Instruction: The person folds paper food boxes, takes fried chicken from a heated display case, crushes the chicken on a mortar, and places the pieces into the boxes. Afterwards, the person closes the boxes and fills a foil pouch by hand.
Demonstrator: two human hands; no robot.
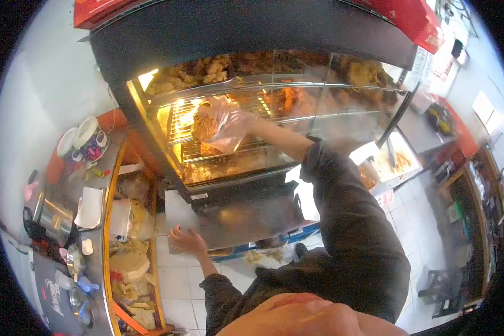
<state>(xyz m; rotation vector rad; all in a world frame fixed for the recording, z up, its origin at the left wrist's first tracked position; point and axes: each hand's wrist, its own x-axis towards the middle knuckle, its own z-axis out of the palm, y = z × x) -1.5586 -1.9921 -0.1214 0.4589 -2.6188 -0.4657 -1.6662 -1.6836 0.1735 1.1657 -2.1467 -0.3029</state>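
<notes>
My right hand (229,123), inside a clear plastic glove or bag, reaches into the lit food warmer (207,193). It grips a browned, breaded piece of fried chicken (205,127) above a wire rack (180,124). Low in front of the warmer, my left hand (188,242) has its fingers at the lower edge of a white sheet or bag of paper (180,211) and seems to hold it. More fried pieces (207,73) lie on the upper shelf, behind glass.
A steel counter at left bears a lidded pot (56,215), a patterned pot (89,140), white paper (89,207) and bowls. Below it, a wooden-edged shelf holds crumpled paper (131,260). At right stand a lit tray (395,159) and a dark stool (439,291).
</notes>
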